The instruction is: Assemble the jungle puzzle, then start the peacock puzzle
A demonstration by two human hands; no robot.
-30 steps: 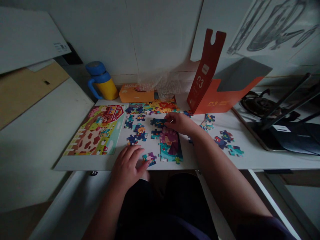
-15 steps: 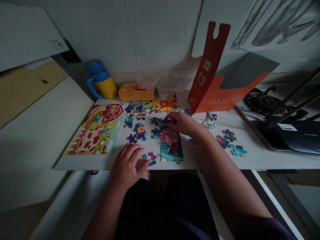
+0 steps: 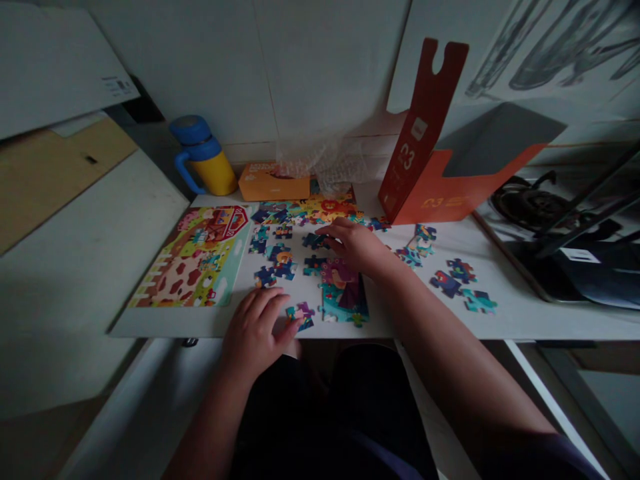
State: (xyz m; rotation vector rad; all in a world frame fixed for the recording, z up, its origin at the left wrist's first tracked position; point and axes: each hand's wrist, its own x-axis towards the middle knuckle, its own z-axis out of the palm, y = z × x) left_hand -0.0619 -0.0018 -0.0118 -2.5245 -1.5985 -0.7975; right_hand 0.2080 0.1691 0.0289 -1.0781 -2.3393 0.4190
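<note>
The partly assembled peacock jigsaw section (image 3: pixel 344 293) was placed on the white tabletop (image 3: pixel 525 327), just below the fingers of the right hand (image 3: pixel 356 245). A dark-blue jigsaw piece (image 3: pixel 313 241) was partly covered by the fingertips of that hand; whether it was gripped could not be determined. A purple-and-teal jigsaw piece (image 3: pixel 301 316) was located beside the left thumb. The hands were flanked by a farm-scene picture (image 3: pixel 193 263) on the left and loose jigsaw pieces (image 3: pixel 446 283) on the right, and were backed by an open orange carton (image 3: pixel 443 193). The upper right of the peacock section was obscured by the right hand, whose forearm was extended diagonally. The left hand (image 3: pixel 255 327) was held palm down at the table edge, fingers loosely spread, nothing being grasped.
</note>
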